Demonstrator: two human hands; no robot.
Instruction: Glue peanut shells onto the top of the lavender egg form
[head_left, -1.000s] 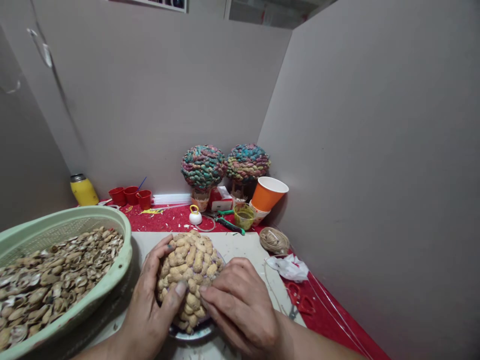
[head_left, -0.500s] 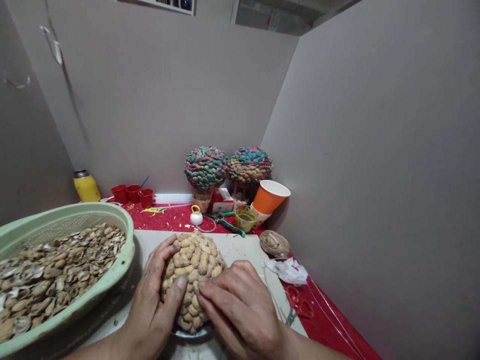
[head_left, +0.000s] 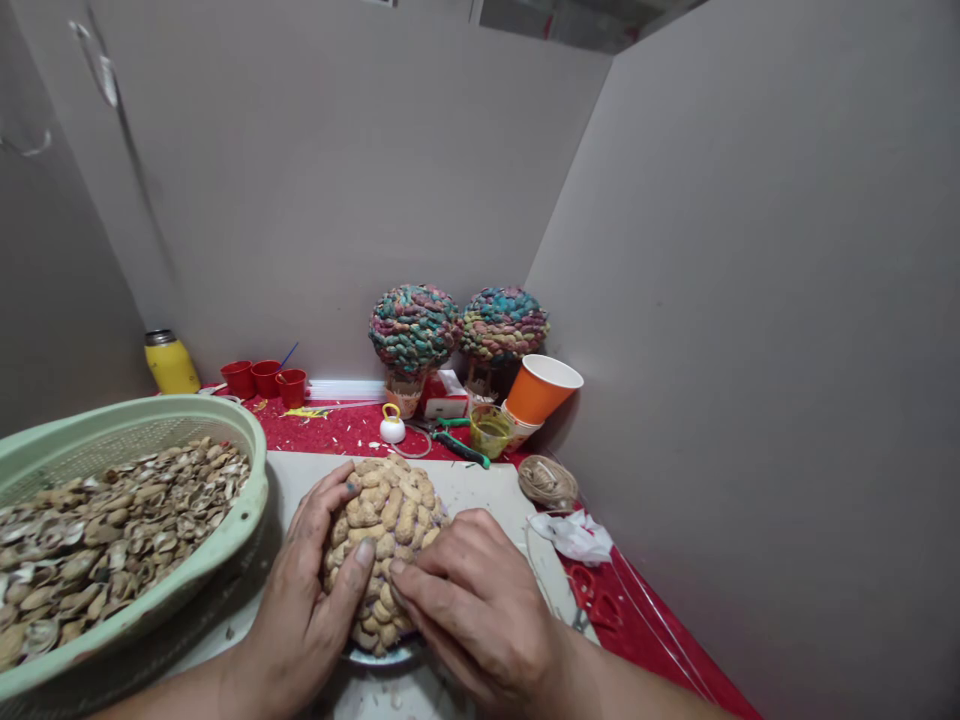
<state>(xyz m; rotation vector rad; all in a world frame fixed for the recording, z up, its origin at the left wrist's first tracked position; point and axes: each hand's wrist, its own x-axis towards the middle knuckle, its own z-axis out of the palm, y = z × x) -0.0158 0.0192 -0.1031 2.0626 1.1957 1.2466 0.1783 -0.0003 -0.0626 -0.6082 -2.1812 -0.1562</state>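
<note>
A ball covered in peanut shells rests on a dish with a blue-and-white rim, on a pale board. My left hand curves around its left side, fingers at the back and thumb on the near face. Against the right front of the ball, my right hand pinches with thumb and forefinger at a peanut shell that the fingertips mostly cover. Purple shows in gaps between the shells.
At left stands a green basket of peanut shells. Behind are a yellow bottle, three red cups, two colourful shell-covered balls, pliers and an orange cup. Twine and red-handled scissors lie right.
The view has tilted slightly, so the back items sit a little higher. Both hands keep their places on the ball; the right fingertips have shifted slightly left.
</note>
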